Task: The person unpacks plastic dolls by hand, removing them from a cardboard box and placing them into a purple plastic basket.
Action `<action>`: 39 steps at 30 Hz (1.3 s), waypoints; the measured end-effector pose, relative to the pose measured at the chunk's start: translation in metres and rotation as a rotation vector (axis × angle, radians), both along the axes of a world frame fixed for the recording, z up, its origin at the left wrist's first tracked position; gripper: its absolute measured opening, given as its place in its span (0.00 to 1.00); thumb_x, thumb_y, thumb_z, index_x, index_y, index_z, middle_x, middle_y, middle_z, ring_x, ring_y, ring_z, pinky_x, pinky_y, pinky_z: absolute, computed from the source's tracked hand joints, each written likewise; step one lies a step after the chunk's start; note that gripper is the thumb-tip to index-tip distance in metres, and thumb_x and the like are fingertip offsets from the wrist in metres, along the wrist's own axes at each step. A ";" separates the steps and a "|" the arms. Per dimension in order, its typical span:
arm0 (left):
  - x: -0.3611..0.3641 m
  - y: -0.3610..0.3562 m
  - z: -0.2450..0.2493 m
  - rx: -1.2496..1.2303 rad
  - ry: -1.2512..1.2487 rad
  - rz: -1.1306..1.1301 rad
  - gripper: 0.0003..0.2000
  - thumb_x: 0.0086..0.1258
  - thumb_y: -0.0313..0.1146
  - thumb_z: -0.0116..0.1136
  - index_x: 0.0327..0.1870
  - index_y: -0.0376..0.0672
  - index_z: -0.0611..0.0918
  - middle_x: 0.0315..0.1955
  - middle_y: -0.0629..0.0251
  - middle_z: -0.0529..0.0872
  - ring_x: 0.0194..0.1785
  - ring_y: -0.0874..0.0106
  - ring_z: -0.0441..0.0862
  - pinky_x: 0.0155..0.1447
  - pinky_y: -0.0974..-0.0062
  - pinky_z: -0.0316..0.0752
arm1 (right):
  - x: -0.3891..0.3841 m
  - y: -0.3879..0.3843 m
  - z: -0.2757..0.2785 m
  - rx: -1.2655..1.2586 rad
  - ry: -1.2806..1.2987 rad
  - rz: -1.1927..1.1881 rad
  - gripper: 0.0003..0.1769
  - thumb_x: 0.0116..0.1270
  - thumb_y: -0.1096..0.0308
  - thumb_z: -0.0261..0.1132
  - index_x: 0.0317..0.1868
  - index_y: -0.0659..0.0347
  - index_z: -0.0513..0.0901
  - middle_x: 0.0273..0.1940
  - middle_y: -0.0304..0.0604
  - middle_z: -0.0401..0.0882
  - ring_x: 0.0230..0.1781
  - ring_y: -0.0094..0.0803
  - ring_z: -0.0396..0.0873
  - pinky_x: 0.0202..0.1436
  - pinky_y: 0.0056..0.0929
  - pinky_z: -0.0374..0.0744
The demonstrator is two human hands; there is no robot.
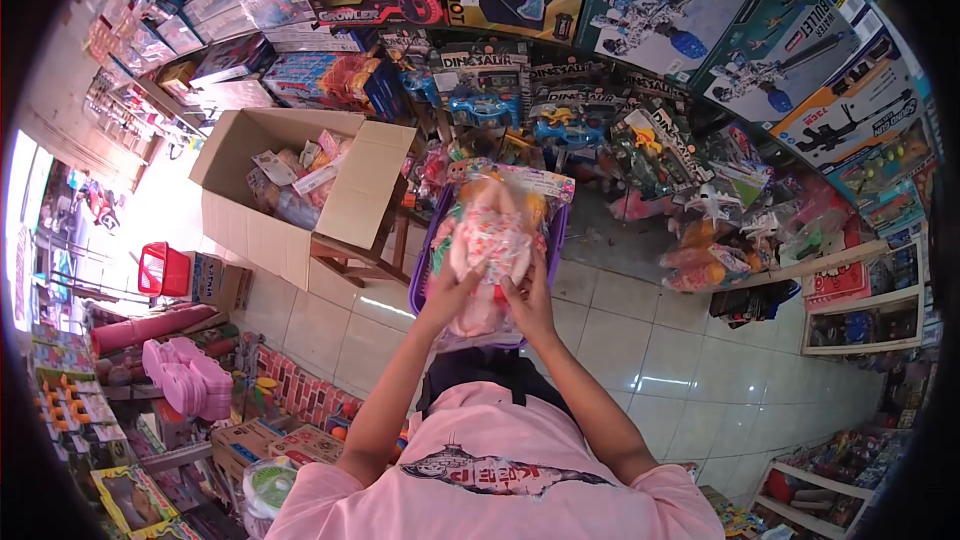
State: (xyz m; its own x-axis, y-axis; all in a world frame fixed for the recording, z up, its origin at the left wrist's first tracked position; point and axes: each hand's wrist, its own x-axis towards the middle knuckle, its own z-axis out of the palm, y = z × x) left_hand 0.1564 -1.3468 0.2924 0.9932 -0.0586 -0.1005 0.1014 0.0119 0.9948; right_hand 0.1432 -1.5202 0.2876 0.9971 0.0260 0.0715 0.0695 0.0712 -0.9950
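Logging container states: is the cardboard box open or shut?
Open. The box has its flaps folded out, and toys show inside.

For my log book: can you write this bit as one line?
left hand holds doll pack | right hand holds doll pack | doll pack over purple basket | open box beside basket
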 end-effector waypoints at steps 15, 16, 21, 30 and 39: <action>0.012 -0.030 -0.037 1.011 -0.468 -0.129 0.28 0.77 0.50 0.51 0.76 0.58 0.67 0.77 0.58 0.62 0.81 0.53 0.54 0.79 0.49 0.52 | 0.013 -0.037 -0.054 -0.939 -0.107 -0.152 0.46 0.72 0.45 0.60 0.81 0.53 0.47 0.70 0.74 0.57 0.72 0.69 0.59 0.74 0.61 0.59; 0.009 -0.030 -0.037 1.010 -0.470 -0.130 0.28 0.77 0.50 0.51 0.76 0.58 0.67 0.77 0.58 0.62 0.81 0.53 0.54 0.79 0.49 0.52 | 0.013 -0.040 -0.058 -0.951 -0.098 -0.123 0.47 0.72 0.44 0.59 0.82 0.52 0.46 0.71 0.73 0.57 0.73 0.69 0.58 0.75 0.61 0.59; 0.004 -0.031 -0.046 1.031 -0.446 -0.076 0.26 0.78 0.48 0.50 0.76 0.59 0.67 0.77 0.60 0.63 0.81 0.55 0.54 0.79 0.49 0.51 | 0.014 -0.049 -0.071 -1.048 -0.049 -0.027 0.48 0.72 0.41 0.58 0.82 0.51 0.44 0.74 0.68 0.55 0.77 0.67 0.52 0.76 0.62 0.56; 0.004 -0.020 -0.022 0.910 -0.508 -0.141 0.24 0.75 0.41 0.56 0.71 0.52 0.73 0.71 0.57 0.70 0.77 0.53 0.63 0.75 0.53 0.59 | 0.015 -0.061 -0.081 -0.948 -0.115 -0.063 0.43 0.72 0.43 0.61 0.79 0.51 0.56 0.72 0.65 0.58 0.74 0.60 0.58 0.74 0.55 0.61; -0.117 0.085 -0.121 0.650 0.054 0.772 0.11 0.71 0.32 0.60 0.47 0.35 0.79 0.53 0.48 0.79 0.58 0.52 0.76 0.62 0.60 0.70 | -0.072 -0.152 -0.290 -0.424 0.837 -0.073 0.14 0.75 0.59 0.58 0.43 0.63 0.82 0.31 0.47 0.85 0.26 0.32 0.83 0.30 0.32 0.82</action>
State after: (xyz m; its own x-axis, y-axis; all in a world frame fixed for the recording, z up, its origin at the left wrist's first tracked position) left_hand 0.0389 -1.2620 0.1718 0.7299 0.6800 0.0698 0.3398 -0.4495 0.8261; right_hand 0.0707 -1.6724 -0.0027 0.7202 -0.1787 -0.6704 -0.6900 -0.2848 -0.6654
